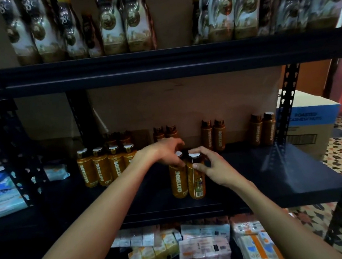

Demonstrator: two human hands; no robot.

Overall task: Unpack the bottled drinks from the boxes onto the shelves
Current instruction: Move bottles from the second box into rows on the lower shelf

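left hand (164,152): fingers curled down over the cap of the left bottle (178,181), grasping it at the top
right hand (214,168): thumb and fingers wrapped round the neck of the right bottle (196,180), grasping it
middle shelf (270,172): left bottle and right bottle stand upright on it, touching side by side, near the front edge
row of 4 bottles (107,166): upright, left of the hands, more behind
far bottles (214,136): pairs along the back of the middle shelf
top shelf (178,62): tall dark bottles (124,19)
wrapped packs (204,249): below the middle shelf
box (309,123): blue and white, right of the rack
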